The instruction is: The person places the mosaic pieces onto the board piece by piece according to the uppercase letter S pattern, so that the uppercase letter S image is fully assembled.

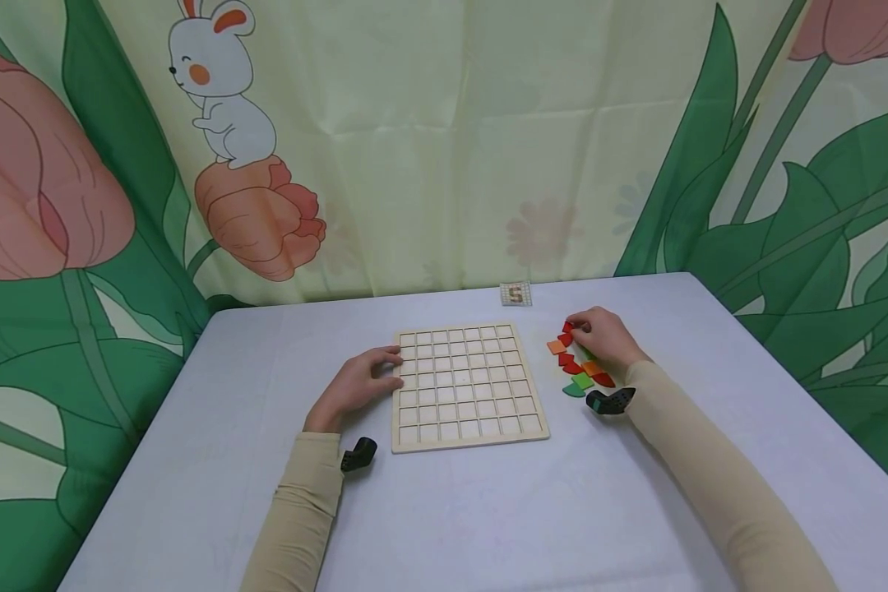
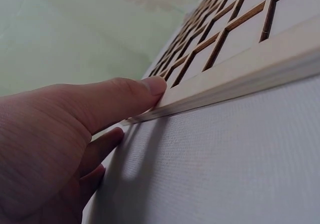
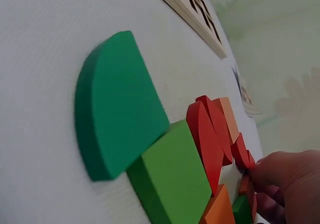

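A square wooden grid board [image 1: 470,446] with several rows of compartments lies flat on the table. My left hand [image 1: 355,382] is at its left side; in the left wrist view the thumb [image 2: 135,94] rests on the rim and the other fingers extend below it. To the right of the board lies a loose cluster of small red, orange and green pieces. My right hand [image 1: 608,335] reaches over their far end, thumb and forefinger pinching a small red piece [image 1: 567,327]. The right wrist view shows a rounded dark-green piece [image 3: 117,104] against a light-green piece [image 3: 177,174].
A small card [image 1: 515,294] with a brown figure on a grid lies near the table's back edge. Behind the white-covered table [image 1: 459,518] hangs a printed curtain [image 1: 444,148]. A black device [image 1: 611,401] is on the right wrist, and another [image 1: 359,454] on the left.
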A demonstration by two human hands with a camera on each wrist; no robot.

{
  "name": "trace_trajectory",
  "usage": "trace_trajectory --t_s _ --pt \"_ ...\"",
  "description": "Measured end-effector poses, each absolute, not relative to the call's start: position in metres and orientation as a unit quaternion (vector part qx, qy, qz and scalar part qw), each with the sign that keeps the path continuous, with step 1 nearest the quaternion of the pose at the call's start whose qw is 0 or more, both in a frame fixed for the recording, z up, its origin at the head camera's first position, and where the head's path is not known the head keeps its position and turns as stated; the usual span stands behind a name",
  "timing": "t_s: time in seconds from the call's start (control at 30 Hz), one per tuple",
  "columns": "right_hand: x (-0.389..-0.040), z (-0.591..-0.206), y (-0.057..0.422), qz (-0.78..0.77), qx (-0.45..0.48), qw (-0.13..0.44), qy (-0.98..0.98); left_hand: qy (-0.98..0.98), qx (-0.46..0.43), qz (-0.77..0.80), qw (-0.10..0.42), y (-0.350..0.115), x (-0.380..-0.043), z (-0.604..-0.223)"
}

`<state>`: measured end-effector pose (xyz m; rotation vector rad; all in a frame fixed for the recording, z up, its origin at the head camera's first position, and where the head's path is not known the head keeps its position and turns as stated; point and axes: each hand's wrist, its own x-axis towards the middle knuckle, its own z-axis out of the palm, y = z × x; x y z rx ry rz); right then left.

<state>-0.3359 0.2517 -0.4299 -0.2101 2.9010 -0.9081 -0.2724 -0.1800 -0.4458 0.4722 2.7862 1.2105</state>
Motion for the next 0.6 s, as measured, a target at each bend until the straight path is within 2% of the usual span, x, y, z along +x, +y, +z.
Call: trace_trajectory --t_s 0.6 --pt "-0.3409 -0.4246 0.2437 -0.258 -0.092 0.041 0.961 0.904 0.156 0.397 0.033 -0.1797 -0.2713 -0.4440"
